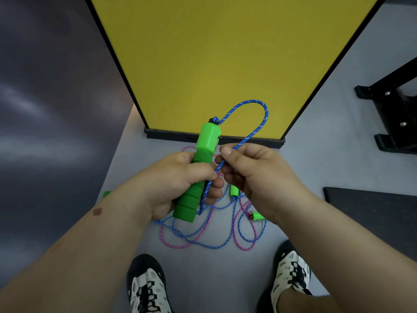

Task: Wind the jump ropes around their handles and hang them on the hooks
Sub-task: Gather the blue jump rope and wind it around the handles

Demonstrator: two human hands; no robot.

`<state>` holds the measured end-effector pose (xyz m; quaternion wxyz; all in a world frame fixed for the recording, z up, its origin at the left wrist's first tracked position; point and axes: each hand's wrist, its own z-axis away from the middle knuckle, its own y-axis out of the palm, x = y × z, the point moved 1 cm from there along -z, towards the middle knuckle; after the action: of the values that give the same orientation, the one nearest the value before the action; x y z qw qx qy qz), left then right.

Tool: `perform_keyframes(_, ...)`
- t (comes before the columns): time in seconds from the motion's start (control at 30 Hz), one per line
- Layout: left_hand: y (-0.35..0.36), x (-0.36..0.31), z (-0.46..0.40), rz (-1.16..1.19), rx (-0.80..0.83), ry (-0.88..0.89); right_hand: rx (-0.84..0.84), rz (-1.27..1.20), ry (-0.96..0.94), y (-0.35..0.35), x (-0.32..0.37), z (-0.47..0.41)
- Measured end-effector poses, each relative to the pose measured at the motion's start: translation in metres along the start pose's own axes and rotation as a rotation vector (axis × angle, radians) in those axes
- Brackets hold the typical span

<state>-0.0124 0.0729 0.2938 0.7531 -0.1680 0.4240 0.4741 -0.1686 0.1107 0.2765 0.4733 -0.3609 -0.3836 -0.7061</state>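
Grey flooring runs under us, with a dark wall on the left, a yellow panel in a black frame standing upright at the far middle, and a black metal stand on the far right. No hooks show from here, so we cannot say where the ropes will hang.

Starting on the left, our left hand is closed round the foam grip of a green jump-rope handle. We hold it nearly upright, tilted a little to the right, with its boxy top end far from us. That keeps the shaft steady and exposed as a spool. The left thumb presses the blue rope against the grip, which we judge is meant to stop the first turn slipping.

From the handle's top the blue rope rises in an open loop against the yellow panel, then comes down to our right hand. There the thumb and forefinger are pinched together on the cord just beside the handle, wrist bent inward, ready to lead the cord round the shaft. Both forearms reach forward and converge in front of us.

Below the hands, the rest of the blue rope lies tangled with a pink rope on the floor, near our shoes. Other green handles rest among the coils. Winding looks barely begun, since most cord is loose on the floor.
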Motion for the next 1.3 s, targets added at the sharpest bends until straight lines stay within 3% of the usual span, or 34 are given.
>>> perform_keyframes(0.47, -0.003, -0.001, 0.002, -0.046, 0.046, -0.044, -0.212, -0.126, -0.092, -0.019, 0.021, -0.010)
perform_keyframes(0.8, -0.005, -0.002, 0.000, 0.018, 0.028, -0.015, 0.054, -0.127, 0.111, 0.005, -0.003, -0.001)
perform_keyframes(1.3, -0.004, -0.003, 0.004, -0.060, 0.056, -0.062, -0.142, -0.187, -0.016, -0.010, 0.017, -0.007)
